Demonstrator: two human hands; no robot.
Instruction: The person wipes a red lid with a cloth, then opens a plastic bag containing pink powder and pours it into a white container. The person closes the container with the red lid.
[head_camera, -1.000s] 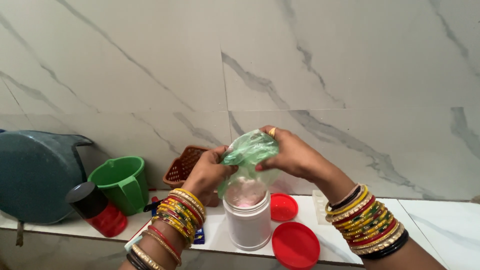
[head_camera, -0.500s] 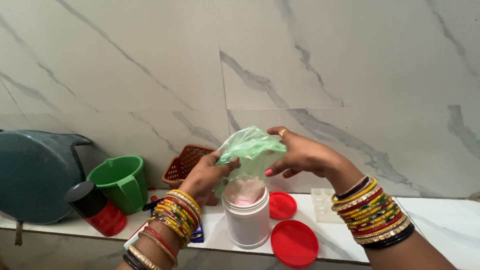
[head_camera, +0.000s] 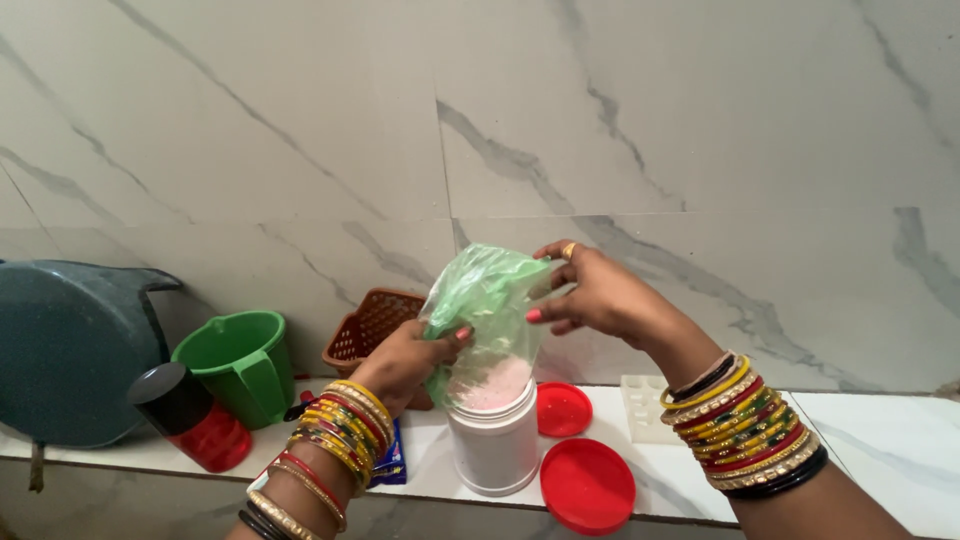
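The green plastic bag (head_camera: 487, 300) now stands more upright than a moment ago, its mouth down in the open white jar (head_camera: 496, 440). The left hand (head_camera: 405, 362) has slid lower, its fingers pinching the bag's lower edge just above the jar rim. The right hand (head_camera: 590, 292) has lifted the bag's closed end, thumb and fingertips pinching the crumpled top. Pink powder (head_camera: 492, 382) sits heaped at the bag's mouth and the jar opening, so more of it appears to have dropped toward the jar. Just right of the left fingers, beyond the jar, lie a small red lid (head_camera: 563, 409) and a larger red lid (head_camera: 588, 486).
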